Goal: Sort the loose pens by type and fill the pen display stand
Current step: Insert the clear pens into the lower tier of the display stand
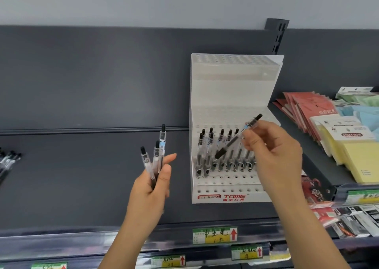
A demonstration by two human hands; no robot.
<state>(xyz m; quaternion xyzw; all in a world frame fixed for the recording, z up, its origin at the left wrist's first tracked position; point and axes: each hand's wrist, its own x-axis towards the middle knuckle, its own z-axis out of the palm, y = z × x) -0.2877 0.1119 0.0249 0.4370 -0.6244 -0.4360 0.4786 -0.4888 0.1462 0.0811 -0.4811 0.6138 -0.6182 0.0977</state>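
The left hand (151, 186) grips three clear pens (155, 157) upright over the dark shelf (82, 176). The right hand (274, 153) pinches one pen (239, 136), tilted, above the white display stand (229, 197), where several pens (215, 143) already stand in its holes.

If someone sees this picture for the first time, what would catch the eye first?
The white stand at the centre of the dark shelf, with a few pens in its lower rows. In front of it the right hand pinches one tilted pen, and the left hand holds three pens upright to its left. Yellow sticky notes lie at the far right.
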